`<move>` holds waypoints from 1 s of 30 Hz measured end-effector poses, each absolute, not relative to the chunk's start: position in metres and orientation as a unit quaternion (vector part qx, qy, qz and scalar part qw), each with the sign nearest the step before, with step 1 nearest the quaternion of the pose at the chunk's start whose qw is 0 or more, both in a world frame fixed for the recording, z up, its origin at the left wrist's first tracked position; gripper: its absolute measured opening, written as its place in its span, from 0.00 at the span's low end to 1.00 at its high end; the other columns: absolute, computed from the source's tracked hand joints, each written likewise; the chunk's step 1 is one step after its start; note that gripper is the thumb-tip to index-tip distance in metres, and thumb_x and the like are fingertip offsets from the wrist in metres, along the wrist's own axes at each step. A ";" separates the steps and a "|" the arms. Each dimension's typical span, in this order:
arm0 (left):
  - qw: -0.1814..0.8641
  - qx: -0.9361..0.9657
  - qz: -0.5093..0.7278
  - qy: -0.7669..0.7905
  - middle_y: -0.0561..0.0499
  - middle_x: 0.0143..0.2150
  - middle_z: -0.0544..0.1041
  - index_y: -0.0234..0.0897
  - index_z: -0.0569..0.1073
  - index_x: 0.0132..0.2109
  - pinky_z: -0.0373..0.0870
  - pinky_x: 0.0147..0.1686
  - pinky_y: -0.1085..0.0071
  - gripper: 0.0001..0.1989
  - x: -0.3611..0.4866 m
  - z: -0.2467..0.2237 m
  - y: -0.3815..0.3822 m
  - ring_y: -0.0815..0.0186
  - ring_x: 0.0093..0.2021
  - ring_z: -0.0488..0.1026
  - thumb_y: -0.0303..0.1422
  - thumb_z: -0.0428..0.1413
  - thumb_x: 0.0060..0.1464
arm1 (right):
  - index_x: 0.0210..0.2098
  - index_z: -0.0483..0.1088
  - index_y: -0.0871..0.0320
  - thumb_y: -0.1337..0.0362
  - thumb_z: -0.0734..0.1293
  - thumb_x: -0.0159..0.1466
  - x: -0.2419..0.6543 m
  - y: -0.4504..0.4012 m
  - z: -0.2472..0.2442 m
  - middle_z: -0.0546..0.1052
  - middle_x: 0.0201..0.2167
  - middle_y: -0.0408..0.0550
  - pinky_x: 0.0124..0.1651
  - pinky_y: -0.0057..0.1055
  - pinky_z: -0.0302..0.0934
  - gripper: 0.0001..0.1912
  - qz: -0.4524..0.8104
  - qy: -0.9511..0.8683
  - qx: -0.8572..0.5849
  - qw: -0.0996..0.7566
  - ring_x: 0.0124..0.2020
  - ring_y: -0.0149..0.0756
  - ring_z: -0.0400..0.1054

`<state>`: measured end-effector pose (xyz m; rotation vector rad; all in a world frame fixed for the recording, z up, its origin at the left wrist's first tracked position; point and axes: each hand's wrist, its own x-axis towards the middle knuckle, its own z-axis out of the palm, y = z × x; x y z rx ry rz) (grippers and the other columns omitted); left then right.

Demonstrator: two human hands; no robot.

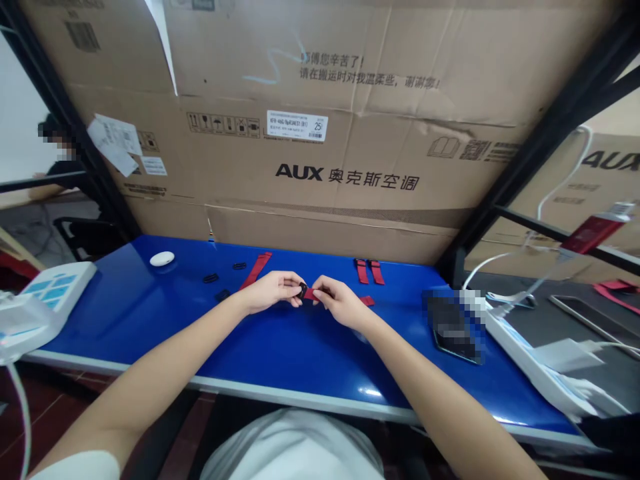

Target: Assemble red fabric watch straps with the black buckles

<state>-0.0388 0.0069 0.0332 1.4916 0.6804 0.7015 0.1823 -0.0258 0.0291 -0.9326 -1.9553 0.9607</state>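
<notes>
Over the middle of the blue table, my left hand [277, 291] pinches a small black buckle [303, 291] between thumb and fingers. A short red strap [311, 293] runs from the buckle to my right hand [336, 300], whose fingertips are closed on it. Behind my left hand lies a longer red strap [257, 268], partly hidden by the hand. Two red straps with black buckles [369, 271] lie side by side beyond my right hand. A red strap piece [367, 301] shows beside my right wrist. Black buckles [211, 278] are scattered to the left.
A large cardboard box wall [350, 213] stands behind the blue table [280, 360]. On the left are a white power strip [65, 293] and a round white object [162, 259]. To the right lie a phone [457, 330] and another power strip [537, 360] with cables. A person [65, 160] is far left.
</notes>
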 end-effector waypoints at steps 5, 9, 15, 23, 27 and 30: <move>0.628 0.651 0.311 0.292 0.44 0.37 0.79 0.30 0.76 0.44 0.73 0.38 0.69 0.18 -0.035 0.031 0.007 0.67 0.32 0.76 0.37 0.66 0.49 | 0.32 0.66 0.57 0.60 0.61 0.65 0.184 -0.022 0.026 0.72 0.28 0.43 0.37 0.30 0.58 0.08 0.383 -0.766 -0.352 0.378 0.30 0.32 0.64; 0.605 0.653 0.340 0.304 0.44 0.38 0.79 0.30 0.77 0.43 0.73 0.41 0.68 0.18 -0.033 0.032 0.007 0.67 0.33 0.76 0.37 0.66 0.48 | 0.32 0.66 0.57 0.60 0.61 0.65 0.185 -0.020 0.024 0.72 0.28 0.43 0.36 0.30 0.58 0.08 0.371 -0.762 -0.367 0.384 0.30 0.33 0.65; 0.616 0.619 0.365 0.323 0.43 0.39 0.80 0.30 0.78 0.42 0.74 0.43 0.65 0.19 -0.027 0.029 0.006 0.64 0.37 0.77 0.36 0.68 0.45 | 0.33 0.65 0.57 0.58 0.62 0.65 0.182 -0.019 0.023 0.70 0.28 0.43 0.36 0.30 0.57 0.09 0.399 -0.743 -0.349 0.408 0.30 0.32 0.63; 0.660 0.556 0.377 0.336 0.45 0.38 0.80 0.30 0.77 0.42 0.75 0.43 0.65 0.20 -0.016 0.029 -0.001 0.64 0.39 0.78 0.29 0.70 0.40 | 0.41 0.63 0.53 0.53 0.66 0.62 0.172 -0.020 0.014 0.66 0.39 0.44 0.36 0.29 0.59 0.13 0.417 -0.713 -0.346 0.445 0.32 0.31 0.60; 0.594 0.614 0.350 0.383 0.46 0.33 0.81 0.30 0.76 0.38 0.76 0.41 0.65 0.14 -0.014 0.021 0.002 0.63 0.34 0.79 0.24 0.67 0.40 | 0.32 0.67 0.56 0.55 0.66 0.63 0.176 -0.015 0.013 0.66 0.37 0.46 0.45 0.34 0.59 0.11 0.346 -0.753 -0.366 0.423 0.38 0.35 0.62; 0.476 0.676 0.350 0.440 0.48 0.30 0.80 0.31 0.77 0.37 0.75 0.36 0.68 0.10 -0.015 0.014 0.008 0.64 0.30 0.78 0.21 0.61 0.43 | 0.29 0.67 0.56 0.58 0.66 0.62 0.181 -0.011 0.013 0.66 0.37 0.46 0.48 0.36 0.57 0.09 0.326 -0.763 -0.378 0.410 0.41 0.36 0.62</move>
